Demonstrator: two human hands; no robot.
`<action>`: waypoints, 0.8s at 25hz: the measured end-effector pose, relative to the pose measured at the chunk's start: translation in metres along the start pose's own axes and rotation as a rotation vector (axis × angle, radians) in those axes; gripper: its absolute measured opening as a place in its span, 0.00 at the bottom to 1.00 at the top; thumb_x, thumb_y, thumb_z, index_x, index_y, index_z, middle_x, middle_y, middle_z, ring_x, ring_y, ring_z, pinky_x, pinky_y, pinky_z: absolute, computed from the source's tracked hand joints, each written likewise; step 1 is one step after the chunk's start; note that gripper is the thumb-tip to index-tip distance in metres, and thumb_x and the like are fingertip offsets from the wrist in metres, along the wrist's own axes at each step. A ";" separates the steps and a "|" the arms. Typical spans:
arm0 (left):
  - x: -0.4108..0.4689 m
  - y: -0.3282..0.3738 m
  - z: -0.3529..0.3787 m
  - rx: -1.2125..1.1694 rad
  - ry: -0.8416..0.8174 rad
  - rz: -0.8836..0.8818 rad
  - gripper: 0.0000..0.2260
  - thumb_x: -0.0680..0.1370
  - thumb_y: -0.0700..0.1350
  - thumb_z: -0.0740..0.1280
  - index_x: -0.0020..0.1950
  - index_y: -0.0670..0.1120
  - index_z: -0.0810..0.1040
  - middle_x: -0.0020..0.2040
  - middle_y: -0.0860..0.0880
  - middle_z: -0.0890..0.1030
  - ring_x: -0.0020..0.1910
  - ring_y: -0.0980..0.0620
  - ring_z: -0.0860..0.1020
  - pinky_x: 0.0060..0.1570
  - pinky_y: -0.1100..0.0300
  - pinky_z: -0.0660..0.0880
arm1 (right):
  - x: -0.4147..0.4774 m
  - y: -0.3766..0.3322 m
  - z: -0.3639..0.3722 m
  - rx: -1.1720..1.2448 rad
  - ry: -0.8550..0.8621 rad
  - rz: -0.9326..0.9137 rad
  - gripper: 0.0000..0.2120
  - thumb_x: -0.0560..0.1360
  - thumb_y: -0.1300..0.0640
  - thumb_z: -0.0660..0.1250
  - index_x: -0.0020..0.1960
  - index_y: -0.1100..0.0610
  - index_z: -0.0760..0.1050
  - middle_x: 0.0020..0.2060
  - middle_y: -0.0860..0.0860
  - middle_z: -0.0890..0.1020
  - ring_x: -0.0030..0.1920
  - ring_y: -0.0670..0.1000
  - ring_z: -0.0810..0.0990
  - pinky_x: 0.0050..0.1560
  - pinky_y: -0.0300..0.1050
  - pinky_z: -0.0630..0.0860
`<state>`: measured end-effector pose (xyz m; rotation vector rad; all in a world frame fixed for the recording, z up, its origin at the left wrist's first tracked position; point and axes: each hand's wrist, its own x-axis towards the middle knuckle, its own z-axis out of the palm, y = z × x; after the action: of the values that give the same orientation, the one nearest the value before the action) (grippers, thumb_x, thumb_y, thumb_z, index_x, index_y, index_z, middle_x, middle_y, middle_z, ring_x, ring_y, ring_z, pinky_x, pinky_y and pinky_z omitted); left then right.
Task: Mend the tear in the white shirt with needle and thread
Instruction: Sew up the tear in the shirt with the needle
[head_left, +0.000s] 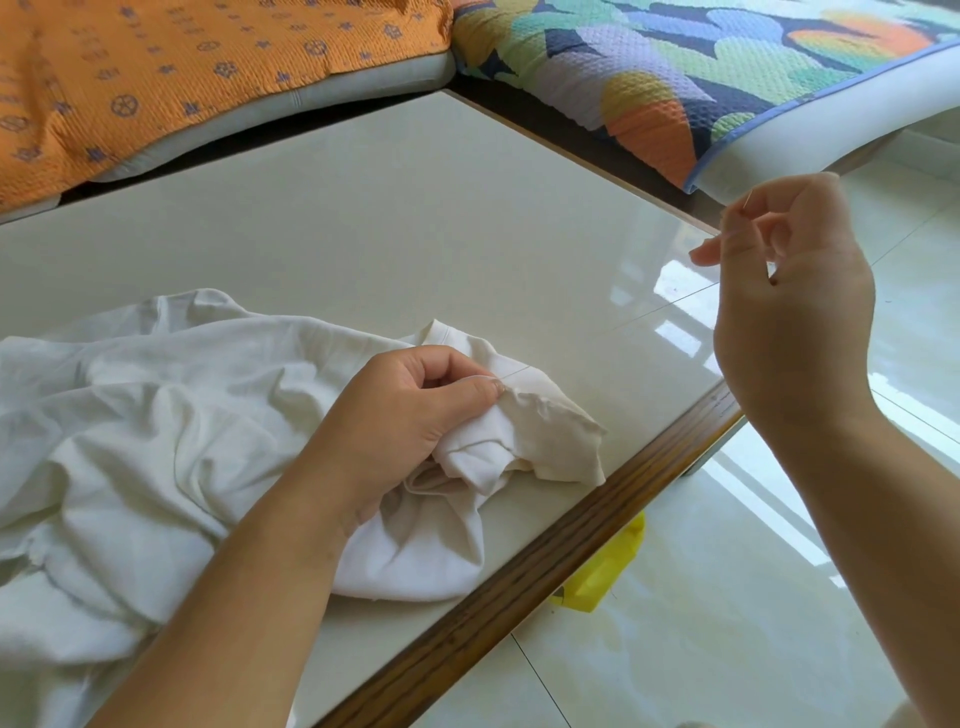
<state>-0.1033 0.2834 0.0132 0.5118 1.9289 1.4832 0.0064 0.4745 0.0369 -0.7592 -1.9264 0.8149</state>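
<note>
**Head view.** L hand (415, 410) pinches a bunched fold of the white shirt (156, 415), which lies crumpled at 7–8 o'clock on the table (363, 208); R hand (789, 312), raised at 3 o'clock, fingers curled, pinches the needle (748, 200). Thread (665, 307) runs taut from the fold toward 2 o'clock, so the needle lies up-right of the seam, L hand nearer the cloth. Shirt soft, creased, w/ wavy raw edge by L thumb; tear itself not clearly seen.

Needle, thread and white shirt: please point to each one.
needle (748, 200): head view, middle of its bare shaft.
thread (665, 306): head view, its taut middle span.
white shirt (156, 415): head view, its crumpled body.
</note>
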 end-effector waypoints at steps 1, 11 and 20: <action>0.000 0.000 0.000 -0.001 0.002 -0.001 0.05 0.75 0.42 0.72 0.40 0.45 0.84 0.36 0.47 0.82 0.37 0.52 0.80 0.39 0.60 0.74 | 0.000 -0.001 -0.001 0.000 0.002 0.006 0.03 0.82 0.58 0.58 0.52 0.50 0.66 0.38 0.40 0.76 0.45 0.47 0.80 0.42 0.20 0.66; -0.001 -0.001 0.001 -0.001 -0.021 0.047 0.05 0.75 0.46 0.72 0.44 0.46 0.86 0.41 0.45 0.85 0.40 0.53 0.82 0.38 0.63 0.76 | -0.033 -0.044 0.007 0.199 -0.493 0.165 0.02 0.80 0.56 0.63 0.48 0.52 0.74 0.39 0.47 0.85 0.23 0.47 0.79 0.23 0.32 0.68; -0.001 0.001 -0.003 -0.030 -0.064 0.065 0.12 0.70 0.50 0.72 0.46 0.43 0.85 0.38 0.44 0.84 0.37 0.51 0.80 0.36 0.62 0.76 | -0.047 -0.037 0.013 -0.041 -0.710 0.148 0.06 0.80 0.55 0.61 0.45 0.48 0.72 0.32 0.47 0.83 0.31 0.40 0.81 0.35 0.36 0.78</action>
<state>-0.1042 0.2808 0.0144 0.6067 1.8540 1.5161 0.0078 0.4131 0.0375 -0.6959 -2.5327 1.2600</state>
